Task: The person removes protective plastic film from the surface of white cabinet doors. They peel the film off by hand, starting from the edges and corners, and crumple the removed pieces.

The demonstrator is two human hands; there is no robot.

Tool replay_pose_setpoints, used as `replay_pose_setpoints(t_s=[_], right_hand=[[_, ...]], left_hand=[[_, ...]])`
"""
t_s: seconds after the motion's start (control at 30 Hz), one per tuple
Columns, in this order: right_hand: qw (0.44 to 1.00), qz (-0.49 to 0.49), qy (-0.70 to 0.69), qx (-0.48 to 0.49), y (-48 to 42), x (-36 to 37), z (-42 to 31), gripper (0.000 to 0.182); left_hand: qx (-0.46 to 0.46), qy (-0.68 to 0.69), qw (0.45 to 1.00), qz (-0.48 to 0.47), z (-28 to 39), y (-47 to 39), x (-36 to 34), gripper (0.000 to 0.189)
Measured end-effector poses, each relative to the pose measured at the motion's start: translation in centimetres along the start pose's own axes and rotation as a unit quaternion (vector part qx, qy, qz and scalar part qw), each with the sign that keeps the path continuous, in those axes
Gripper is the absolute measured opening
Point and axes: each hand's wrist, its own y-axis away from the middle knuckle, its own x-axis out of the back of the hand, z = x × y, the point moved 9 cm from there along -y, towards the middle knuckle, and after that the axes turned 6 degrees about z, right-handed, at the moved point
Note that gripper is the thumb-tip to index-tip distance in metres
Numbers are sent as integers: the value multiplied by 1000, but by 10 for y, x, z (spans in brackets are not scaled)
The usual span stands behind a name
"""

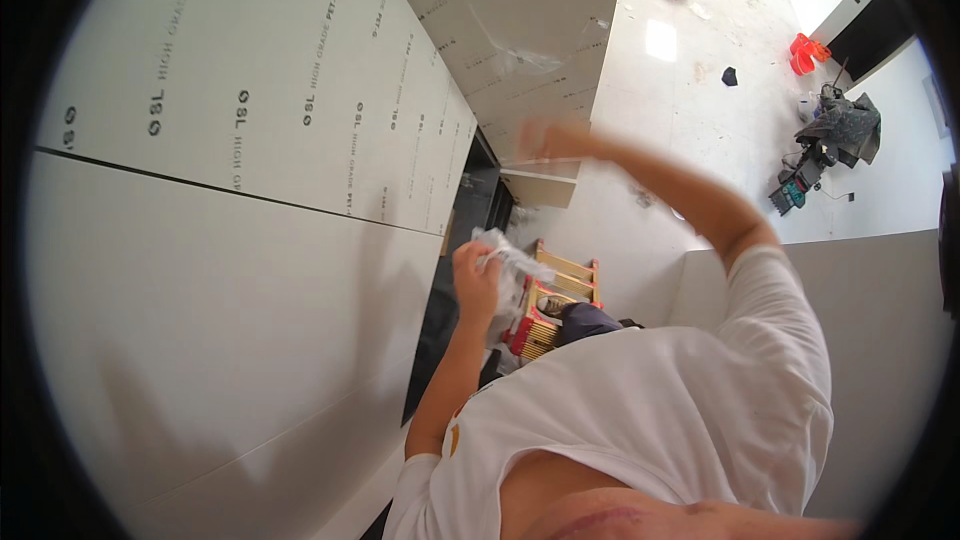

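Note:
My left hand [476, 281] grips a crumpled strip of clear plastic film [517, 259] beside the black recess under the white cabinet panels. My right hand [544, 141] is raised close to the cabinet's side panel [517, 30], and motion blurs it too much to show its fingers. Loose film clings to that side panel, which bears rows of print. A large white panel [300, 52] on the left carries similar printed film. Below its dark seam a plain white panel [225, 300] shows no print.
My foot, in a shoe [551, 305], stands on a yellow and red stepladder [574, 277]. Red buckets [802, 52] and a heap of tools under dark cloth [840, 127] lie on the pale floor at right. A grey panel or wall [862, 330] rises at right.

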Motion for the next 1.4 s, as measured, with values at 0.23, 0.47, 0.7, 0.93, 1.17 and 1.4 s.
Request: replay_pose_setpoints(t_s=[0.23,0.47,0.7,0.93,1.17,1.4], right_hand=[[952,9,-244,-182,79,-79,-41,32],[976,11,-207,-69,46,-16,-20,8],[840,-282,244,-393,174,-31,393,29],[828,85,229,-506,88,86,259,36],[762,73,106,-635,167,72,347,38],[765,204,210,-574,167,78,365,30]], left_hand=[[358,443,822,-20,20,-34,-44,19],[256,581,754,-171,76,-58,-11,38],[-50,142,989,11,161,-84,187,26],[-343,-314,882,73,256,-69,202,19],[-393,-398,823,96,280,-84,212,19],[-432,-456,772,96,294,-93,209,18]])
